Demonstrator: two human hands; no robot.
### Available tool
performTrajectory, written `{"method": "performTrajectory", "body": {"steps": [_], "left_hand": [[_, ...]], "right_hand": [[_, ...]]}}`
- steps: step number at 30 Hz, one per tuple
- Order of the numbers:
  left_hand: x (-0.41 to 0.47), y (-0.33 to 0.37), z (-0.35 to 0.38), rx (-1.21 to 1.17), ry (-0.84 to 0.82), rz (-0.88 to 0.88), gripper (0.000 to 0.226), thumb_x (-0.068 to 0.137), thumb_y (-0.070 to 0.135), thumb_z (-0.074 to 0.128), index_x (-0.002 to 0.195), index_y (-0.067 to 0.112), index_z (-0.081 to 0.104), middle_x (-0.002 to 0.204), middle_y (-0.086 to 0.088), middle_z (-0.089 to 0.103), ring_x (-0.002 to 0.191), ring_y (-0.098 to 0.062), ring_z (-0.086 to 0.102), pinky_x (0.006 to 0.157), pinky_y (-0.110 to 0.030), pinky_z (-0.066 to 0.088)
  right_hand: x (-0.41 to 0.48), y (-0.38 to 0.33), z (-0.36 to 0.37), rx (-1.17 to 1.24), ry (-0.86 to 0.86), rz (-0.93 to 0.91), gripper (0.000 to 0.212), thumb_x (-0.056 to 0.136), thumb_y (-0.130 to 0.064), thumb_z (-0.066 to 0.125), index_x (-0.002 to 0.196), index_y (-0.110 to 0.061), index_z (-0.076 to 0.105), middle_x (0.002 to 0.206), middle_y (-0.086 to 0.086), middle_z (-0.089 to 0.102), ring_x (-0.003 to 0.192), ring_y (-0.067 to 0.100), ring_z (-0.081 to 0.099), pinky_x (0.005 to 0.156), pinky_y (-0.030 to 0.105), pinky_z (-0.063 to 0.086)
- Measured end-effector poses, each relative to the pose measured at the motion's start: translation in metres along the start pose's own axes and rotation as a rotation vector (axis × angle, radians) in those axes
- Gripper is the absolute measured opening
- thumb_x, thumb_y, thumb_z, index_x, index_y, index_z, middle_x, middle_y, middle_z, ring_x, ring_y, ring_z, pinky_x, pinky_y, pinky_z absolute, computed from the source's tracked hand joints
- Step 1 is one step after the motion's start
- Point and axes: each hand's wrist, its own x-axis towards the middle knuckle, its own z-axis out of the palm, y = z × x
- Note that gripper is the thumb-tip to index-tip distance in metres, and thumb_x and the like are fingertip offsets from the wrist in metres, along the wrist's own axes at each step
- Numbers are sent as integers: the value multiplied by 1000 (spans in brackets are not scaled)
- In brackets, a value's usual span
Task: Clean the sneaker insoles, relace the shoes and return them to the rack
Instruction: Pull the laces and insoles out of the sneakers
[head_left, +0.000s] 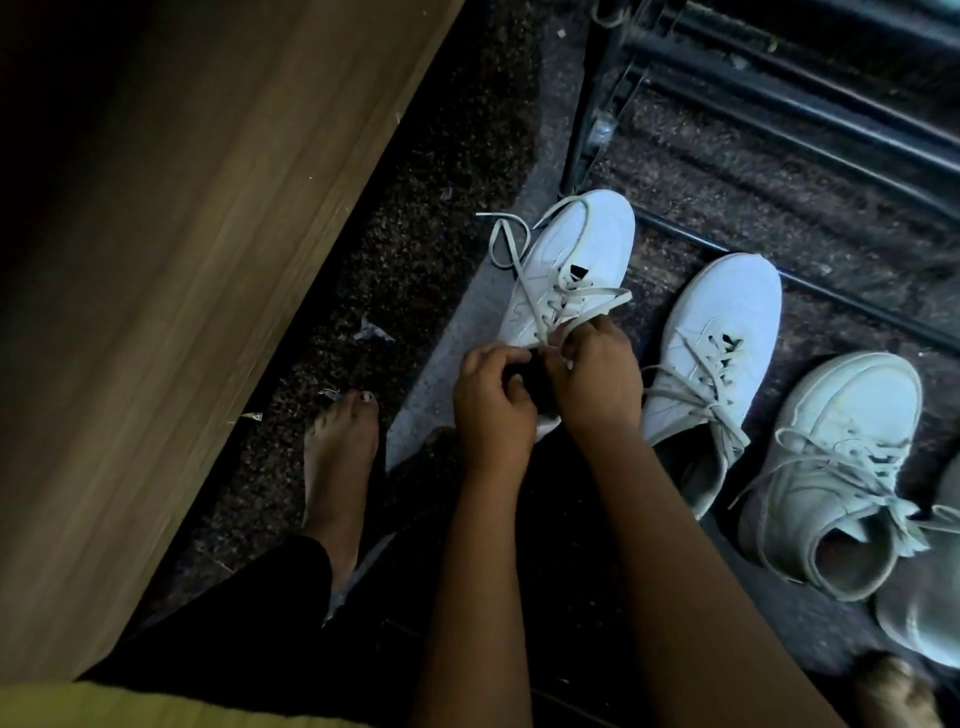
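A white sneaker (574, 249) lies on the floor, toe pointing away, half laced. Its loose lace (511, 249) trails past the toe on the left. My left hand (491, 405) grips the shoe at its collar, fingers curled over the dark opening. My right hand (597, 376) pinches the lace near the top eyelets. A second white sneaker (727, 322), laced and tied, lies to the right. A third sneaker (852, 452) lies further right, also tied, and part of a fourth (930, 613) shows at the right edge.
The black metal shoe rack (779, 98) stands beyond the shoes at the upper right. A wooden furniture panel (182, 260) fills the left. My bare foot (340, 457) rests on the dark speckled floor near a pale mat (452, 338).
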Motion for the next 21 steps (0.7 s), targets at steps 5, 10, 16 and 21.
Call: {"method": "performTrajectory", "body": {"steps": [5, 10, 16, 21], "left_hand": [[-5, 2, 5, 239, -171, 53, 48, 81, -4, 54, 128, 3, 55, 145, -14, 41, 134, -25, 37, 108, -20, 21], [-4, 5, 6, 253, -171, 20, 48, 84, -2, 51, 132, 1, 50, 148, -15, 37, 137, -26, 34, 111, -22, 20], [1, 5, 6, 307, -200, 6, 47, 91, 4, 48, 137, 3, 44, 152, -11, 30, 140, -22, 27, 110, -19, 15], [2, 4, 7, 321, -210, -32, 43, 97, 12, 44, 140, 7, 42, 155, -6, 25, 141, -18, 24, 109, -19, 15]], "right_hand": [[8, 6, -5, 230, -140, 30, 32, 80, -28, 50, 87, 0, 62, 89, 15, 56, 101, 36, 49, 88, 42, 40], [11, 7, -13, 329, -241, 85, 23, 93, -20, 54, 89, 0, 64, 99, 8, 42, 117, 31, 40, 105, 38, 28], [-3, -6, -39, 832, -355, 263, 39, 71, -58, 52, 69, -20, 65, 106, 15, 61, 107, 19, 58, 95, 26, 46], [-6, -37, -104, 1100, -283, 75, 23, 76, -38, 50, 64, -23, 61, 89, -6, 62, 99, 16, 58, 92, 39, 40]]}}
